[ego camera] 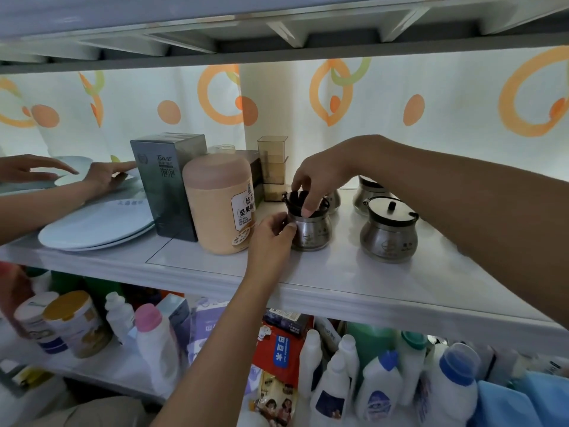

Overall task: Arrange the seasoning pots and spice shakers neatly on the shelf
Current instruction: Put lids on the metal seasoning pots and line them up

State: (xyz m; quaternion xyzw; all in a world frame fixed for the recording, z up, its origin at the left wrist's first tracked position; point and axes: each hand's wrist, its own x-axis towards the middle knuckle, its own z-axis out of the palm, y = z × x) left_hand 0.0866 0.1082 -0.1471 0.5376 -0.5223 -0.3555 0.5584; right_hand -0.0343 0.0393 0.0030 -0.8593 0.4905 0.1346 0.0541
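We face a white shelf backed by a pale curtain printed with orange rings. The lower shelf is crowded with white bottles, tins and packets.

On the left of the upper board lie stacked white plates, and another person's arm reaches in over them. Just right of the plates stands a tall dark box. Touching its front corner is a peach canister with a printed label. Behind that rises a clear brown container made of stacked sections.

The steel seasoning pots stand to the right, all upright. The lidded pot sits nearest the front edge, apart from the others. Two rear pots stand close to the curtain, one of them mostly hidden behind our wrist.

The held pot rests on the board between the canister and the lidded pot. Our left grip is clamped round its belly, thumb in front. Our right grip comes down from above, fingers curled and pinching its black lid, which sits tilted on the rim.
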